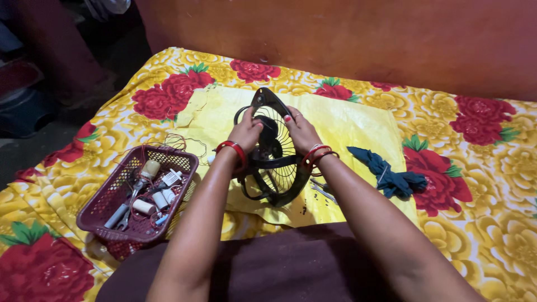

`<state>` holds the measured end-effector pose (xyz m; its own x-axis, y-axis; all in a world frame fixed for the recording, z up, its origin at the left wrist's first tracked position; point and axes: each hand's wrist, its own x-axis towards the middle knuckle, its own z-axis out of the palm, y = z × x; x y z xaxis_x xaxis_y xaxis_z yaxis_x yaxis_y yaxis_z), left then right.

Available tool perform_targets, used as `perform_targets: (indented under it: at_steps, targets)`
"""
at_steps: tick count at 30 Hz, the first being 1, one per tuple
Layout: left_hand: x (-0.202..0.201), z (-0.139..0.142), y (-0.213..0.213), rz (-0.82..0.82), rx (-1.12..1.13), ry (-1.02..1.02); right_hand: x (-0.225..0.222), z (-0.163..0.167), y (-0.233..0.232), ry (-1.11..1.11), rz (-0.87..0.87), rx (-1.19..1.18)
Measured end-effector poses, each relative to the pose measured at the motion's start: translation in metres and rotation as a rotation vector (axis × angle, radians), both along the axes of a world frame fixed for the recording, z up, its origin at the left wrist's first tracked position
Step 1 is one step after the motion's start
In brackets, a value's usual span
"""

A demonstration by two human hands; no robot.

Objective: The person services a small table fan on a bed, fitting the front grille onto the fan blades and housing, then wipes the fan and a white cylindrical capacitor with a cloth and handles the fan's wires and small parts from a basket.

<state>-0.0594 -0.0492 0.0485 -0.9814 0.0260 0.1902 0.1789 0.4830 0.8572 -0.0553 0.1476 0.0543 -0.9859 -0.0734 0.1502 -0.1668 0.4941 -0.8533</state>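
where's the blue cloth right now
In the head view the blue cloth lies crumpled on the yellow sheet, right of the right hand and the black fan.

Both hands, left (246, 131) and right (301, 131), grip a black fan (274, 151) held upright on a yellow sheet (358, 126). A maroon basket (106, 210) of tools sits left; a blue cloth (389, 173) lies right.

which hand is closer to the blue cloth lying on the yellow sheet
Right. The right hand grips the black fan's near side, with the blue cloth off to its right; the left hand holds the fan's far side.
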Motion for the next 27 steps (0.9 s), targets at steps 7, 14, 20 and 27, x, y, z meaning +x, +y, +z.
perform_targets:
  at_steps: [7,14,20,27]
  targets:
    - [-0.014,0.005,0.023,0.108,-0.074,-0.185,0.003,-0.001,0.000,0.041,-0.019,0.011]
    - [0.000,-0.011,0.009,0.027,-0.161,0.050,-0.009,-0.008,-0.005,0.149,0.000,0.024]
    - [0.007,-0.021,-0.009,-0.024,-0.208,0.161,-0.006,-0.001,-0.018,0.076,0.010,0.058]
    - [0.022,-0.026,-0.012,-0.040,-0.009,0.202,-0.005,0.004,-0.022,0.031,0.030,0.029]
